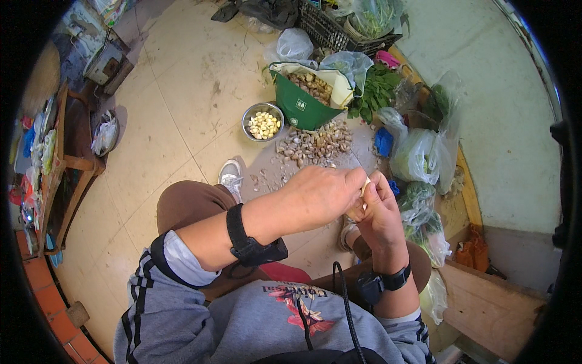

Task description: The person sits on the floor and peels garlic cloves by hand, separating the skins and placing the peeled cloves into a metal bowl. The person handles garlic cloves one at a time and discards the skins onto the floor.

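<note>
My left hand (320, 193) and my right hand (379, 204) meet over my lap, with a small pale garlic clove (365, 184) pinched between their fingertips; the curled fingers hide most of it. Beyond them, unpeeled garlic cloves (316, 143) lie heaped on the tiled floor among bits of skin. A steel bowl (244, 128) holds peeled cloves (263, 125), left of the heap. Just behind the heap stands a green bag (298, 102) with a pale lining, its top folded wide around more unpeeled garlic (313, 86).
Clear plastic bags of vegetables (416, 154) and leafy greens (375, 91) line the right side. A black plastic crate (323, 27) stands at the back. At the left are a wooden stand (77, 164) and a small dish with a plastic bag (107, 132). My shoe (231, 175) rests near the bowl.
</note>
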### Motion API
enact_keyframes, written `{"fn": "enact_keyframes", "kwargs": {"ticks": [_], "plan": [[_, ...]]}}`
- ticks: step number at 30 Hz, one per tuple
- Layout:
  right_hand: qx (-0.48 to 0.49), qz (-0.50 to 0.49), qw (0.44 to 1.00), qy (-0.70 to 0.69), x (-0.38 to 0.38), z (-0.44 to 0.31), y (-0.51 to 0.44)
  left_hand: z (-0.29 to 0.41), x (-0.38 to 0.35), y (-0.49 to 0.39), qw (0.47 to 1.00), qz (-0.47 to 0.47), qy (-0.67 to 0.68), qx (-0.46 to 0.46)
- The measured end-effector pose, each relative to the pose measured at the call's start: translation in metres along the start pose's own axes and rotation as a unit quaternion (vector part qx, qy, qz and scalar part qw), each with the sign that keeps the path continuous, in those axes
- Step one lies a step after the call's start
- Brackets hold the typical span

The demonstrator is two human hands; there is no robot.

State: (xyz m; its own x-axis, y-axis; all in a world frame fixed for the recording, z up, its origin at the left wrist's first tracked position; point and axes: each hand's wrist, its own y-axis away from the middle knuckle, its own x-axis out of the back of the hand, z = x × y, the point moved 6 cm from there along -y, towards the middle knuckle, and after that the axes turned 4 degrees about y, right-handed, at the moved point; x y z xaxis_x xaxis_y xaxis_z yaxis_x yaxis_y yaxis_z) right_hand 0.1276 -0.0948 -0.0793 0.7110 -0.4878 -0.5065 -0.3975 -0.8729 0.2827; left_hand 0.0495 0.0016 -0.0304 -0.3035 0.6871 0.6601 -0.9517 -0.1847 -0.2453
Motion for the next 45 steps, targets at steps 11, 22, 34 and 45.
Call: {"fn": "enact_keyframes", "kwargs": {"ticks": [11, 22, 34, 45], "plan": [[-0.004, -0.023, 1.000, -0.007, -0.003, 0.003, 0.000, -0.002, -0.002, 0.001, 1.000, 0.012, -0.001, -0.003], [-0.014, -0.037, 0.994, -0.099, -0.008, -0.004, -0.001, -0.026, 0.003, 0.004, 0.930, 0.013, 0.322, 0.176], [0.005, -0.008, 0.993, -0.115, -0.003, -0.007, -0.002, -0.021, 0.008, 0.003, 0.911, 0.025, 0.365, 0.189], [-0.033, 0.006, 0.998, -0.054, 0.005, 0.008, -0.001, 0.002, 0.016, 0.001, 0.998, 0.062, 0.005, -0.015]]}}
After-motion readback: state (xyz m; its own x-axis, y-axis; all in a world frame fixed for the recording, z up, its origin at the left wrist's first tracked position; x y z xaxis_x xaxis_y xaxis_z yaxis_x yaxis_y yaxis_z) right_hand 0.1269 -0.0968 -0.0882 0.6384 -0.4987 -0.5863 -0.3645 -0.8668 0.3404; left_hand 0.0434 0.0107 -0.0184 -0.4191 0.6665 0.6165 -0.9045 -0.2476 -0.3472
